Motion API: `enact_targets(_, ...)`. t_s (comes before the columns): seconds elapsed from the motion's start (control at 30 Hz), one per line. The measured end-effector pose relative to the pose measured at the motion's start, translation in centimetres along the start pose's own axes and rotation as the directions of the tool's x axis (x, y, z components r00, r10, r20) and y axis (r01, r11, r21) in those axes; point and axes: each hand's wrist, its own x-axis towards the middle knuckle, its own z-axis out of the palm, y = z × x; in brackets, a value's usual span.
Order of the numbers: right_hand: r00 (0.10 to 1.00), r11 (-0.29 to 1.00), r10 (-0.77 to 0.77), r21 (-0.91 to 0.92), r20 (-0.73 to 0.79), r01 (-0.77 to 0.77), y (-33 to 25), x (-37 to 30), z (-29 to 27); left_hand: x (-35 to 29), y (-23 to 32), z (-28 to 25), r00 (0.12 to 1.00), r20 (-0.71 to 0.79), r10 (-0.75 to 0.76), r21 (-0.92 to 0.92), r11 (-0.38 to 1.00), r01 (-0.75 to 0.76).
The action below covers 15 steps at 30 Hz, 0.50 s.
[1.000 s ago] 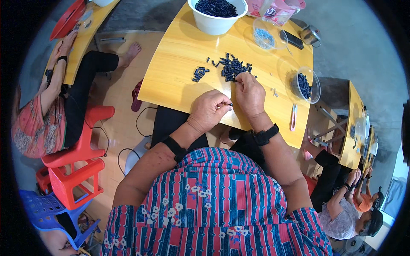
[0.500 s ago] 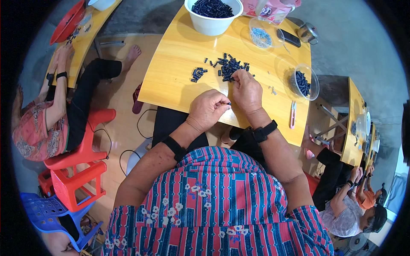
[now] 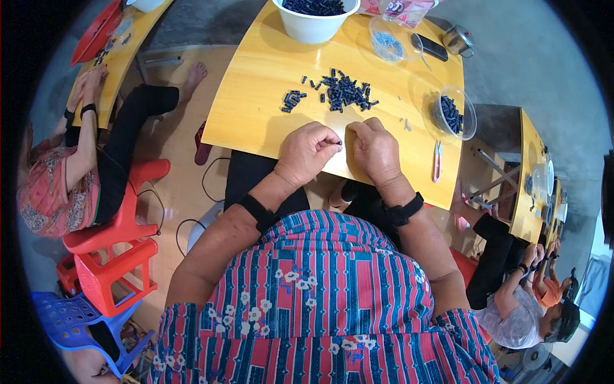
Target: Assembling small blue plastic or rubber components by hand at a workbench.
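Between its thumb and forefinger my left hand [image 3: 309, 153] pinches a small black plastic part [image 3: 339, 143], of which only the end shows. My right hand [image 3: 376, 152] is just to the right of it, fingers curled and thumb pressed in; whatever it may hold is hidden or too small to make out. A gap separates the two hands, both over the table's near edge. Beyond them lies a loose pile of small black plastic parts [image 3: 346, 91]. A smaller group of black parts [image 3: 293, 100] sits to its left.
A white bowl [image 3: 316, 31] of black parts stands at the back, near a clear bowl [image 3: 387, 46] of small bluish pieces, a black phone [image 3: 430, 48] and a metal mug [image 3: 458, 41]. Rightward are a clear tub [image 3: 453, 118] of black parts and thread snips [image 3: 437, 162]. Other people sit at side tables.
My right hand has drawn back from the pile toward me, coming beside my left hand. My left hand keeps its pinch on the black part. The whole view has shifted slightly.
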Motion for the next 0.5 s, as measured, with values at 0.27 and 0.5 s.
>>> enact_targets(0.27, 1.0, 0.999, 0.023, -0.031, 0.002, -0.023, 1.1, -0.6, 0.3, 0.0, -0.4, 0.1, 1.0, -0.002, 0.003, 0.022, 1.0, -0.003)
enact_targets(0.5, 0.994, 0.993, 0.111, -0.039, 0.012, -0.111, 1.3, -0.9, 0.1, 0.2, -1.3, 0.3, 1.0, -0.023, 0.019, -0.046, 0.999, -0.02)
